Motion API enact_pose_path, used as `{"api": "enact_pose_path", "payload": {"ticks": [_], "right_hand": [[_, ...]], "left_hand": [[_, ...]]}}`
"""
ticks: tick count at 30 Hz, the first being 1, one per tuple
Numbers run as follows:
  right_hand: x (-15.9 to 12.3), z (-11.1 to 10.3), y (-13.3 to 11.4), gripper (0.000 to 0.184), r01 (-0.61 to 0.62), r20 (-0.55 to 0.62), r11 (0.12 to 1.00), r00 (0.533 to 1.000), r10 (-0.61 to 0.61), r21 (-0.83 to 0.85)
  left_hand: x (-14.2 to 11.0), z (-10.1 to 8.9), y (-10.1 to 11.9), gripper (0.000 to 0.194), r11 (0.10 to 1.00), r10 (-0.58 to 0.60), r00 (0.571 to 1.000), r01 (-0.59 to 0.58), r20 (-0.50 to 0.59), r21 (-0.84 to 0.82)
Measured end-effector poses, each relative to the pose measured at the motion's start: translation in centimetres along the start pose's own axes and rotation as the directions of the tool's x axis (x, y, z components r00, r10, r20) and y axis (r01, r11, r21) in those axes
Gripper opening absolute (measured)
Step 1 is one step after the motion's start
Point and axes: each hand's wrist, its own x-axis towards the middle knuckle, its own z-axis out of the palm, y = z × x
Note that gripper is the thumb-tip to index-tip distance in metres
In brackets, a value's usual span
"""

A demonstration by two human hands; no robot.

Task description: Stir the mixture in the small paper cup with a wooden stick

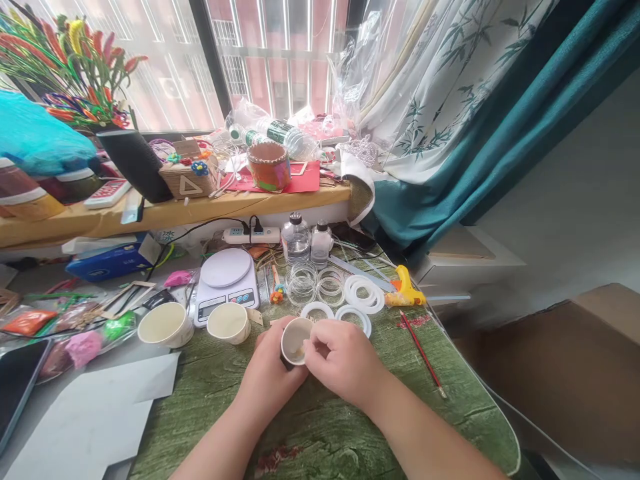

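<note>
The left hand (273, 365) curls around a small cup (295, 341), its fingers wrapped against the outer wall and tilting the mouth up and toward the head camera, a grip that seems meant to steady the cup and show its inside. The right hand (345, 363) comes in from the other side, its fingers (314, 353) bunched together and pressed at the rim; whether they pinch something small there, I cannot tell. A little yellowish residue shows inside the cup, which is held just above the green wood-print table cover (325, 433), a little in front of the kitchen scale (226, 287).

Everything else sits around that scale. Two white cups (165, 325) (229, 323) with pale contents stand just to its left and front, within easy reach, perhaps for that reason. To its right lie clear rings (303, 283) and white rings (364, 295), spread flat so that each stays separate. Two glass bottles (296, 237) stand behind those rings, and a yellow glue gun (405, 288) lies farther right, with a red pencil (423, 353) nearer the front edge. Behind the scale, a power strip (250, 235) runs along the wall under a wooden sill (175, 212).
</note>
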Motion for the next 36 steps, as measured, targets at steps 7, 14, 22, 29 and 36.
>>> {"api": "enact_pose_path", "payload": {"ticks": [7, 14, 22, 29, 36], "right_hand": [[0.04, -0.10, 0.05, 0.027, -0.101, -0.056, 0.995, 0.993, 0.102, 0.017], [-0.03, 0.08, -0.02, 0.032, -0.040, -0.046, 0.998, 0.998, 0.038, -0.039], [-0.10, 0.27, 0.02, 0.030, 0.010, -0.024, 0.999, 1.000, -0.011, -0.032], [-0.21, 0.53, 0.29, 0.032, 0.103, -0.026, 0.992, 0.994, -0.105, -0.078], [-0.23, 0.65, 0.11, 0.030, 0.009, -0.011, 1.000, 1.000, -0.008, 0.023]], "left_hand": [[-0.26, 0.25, -0.54, 0.056, 0.998, 0.041, 0.995, -0.038, -0.086, 0.044], [-0.04, 0.14, -0.34, 0.048, 0.998, 0.044, 0.994, -0.039, -0.095, 0.046], [-0.05, 0.31, -0.98, 0.050, 0.999, 0.041, 0.992, -0.037, -0.117, 0.033], [0.02, 0.03, -0.21, 0.039, 0.998, 0.059, 0.990, -0.054, -0.129, 0.040], [0.04, 0.27, -0.71, 0.041, 1.000, 0.009, 0.996, -0.007, -0.090, 0.026]]}}
